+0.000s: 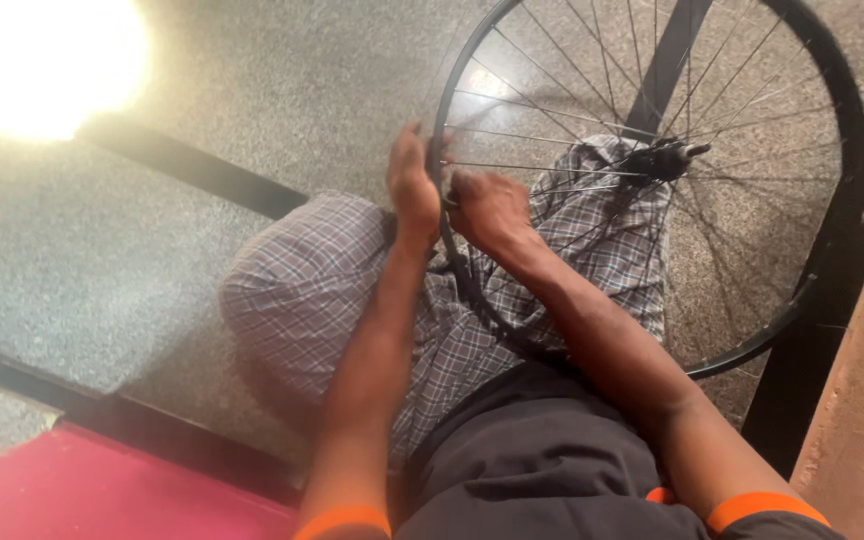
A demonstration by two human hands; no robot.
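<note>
Head view: bicycle wheel [798, 300], black rim, bare steel spokes, upright across the person's checked-cloth lap. Left hand [412, 185] flat against the rim's outer edge, fingers extended. Right hand [487, 205] just beside it inside the rim, curled around spokes. Hub [664, 158] beyond the right hand. Speckled floor [102, 260] to the left.

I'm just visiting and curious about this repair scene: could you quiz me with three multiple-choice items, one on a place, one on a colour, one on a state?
1. Where does the black spoked bicycle wheel rest?
A on a table
B over the person's lap
C on a wall

2. What colour are the sleeve cuffs?
A orange
B green
C white

3. What is the left hand doing?
A hanging free
B pressing the rim
C holding a hammer

B: the wheel lies over the checked cloth on the knees.
A: both cuffs are orange.
B: the palm lies on the rim beside the right hand.
</note>
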